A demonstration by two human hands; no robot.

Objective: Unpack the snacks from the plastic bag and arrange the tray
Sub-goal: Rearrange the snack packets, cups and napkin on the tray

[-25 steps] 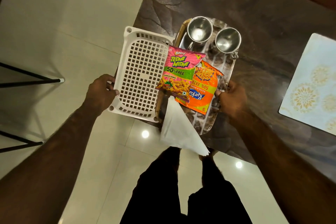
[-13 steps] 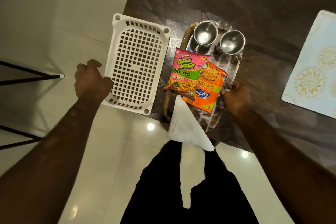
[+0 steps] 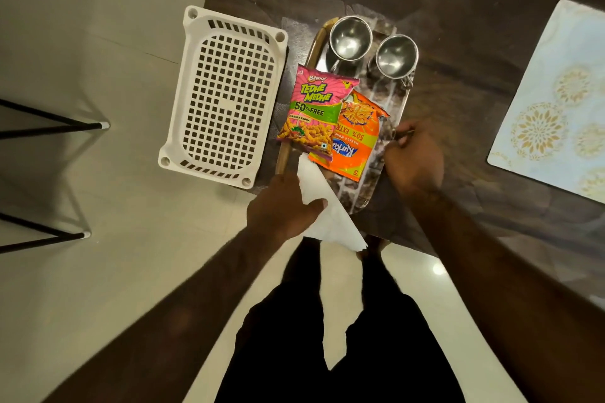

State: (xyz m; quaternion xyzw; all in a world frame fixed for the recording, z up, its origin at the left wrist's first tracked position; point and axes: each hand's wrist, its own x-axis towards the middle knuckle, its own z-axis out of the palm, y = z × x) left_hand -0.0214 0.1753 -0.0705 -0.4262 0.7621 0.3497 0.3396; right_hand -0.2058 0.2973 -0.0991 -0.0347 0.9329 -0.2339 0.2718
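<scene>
Tray [image 3: 406, 93] gripped at both rims, left hand [image 3: 281, 209] also pinching the napkin [image 3: 327, 216], right hand [image 3: 414, 157] clamped; I'd lift level so cups [image 3: 350, 38] stay upright.

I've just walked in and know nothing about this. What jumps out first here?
Two bright snack packets, a pink one overlapping an orange one, lie on a shiny tray with two steel cups at its far end. Left of it sits a white perforated basket, and the left hand pinches a white napkin.
</scene>
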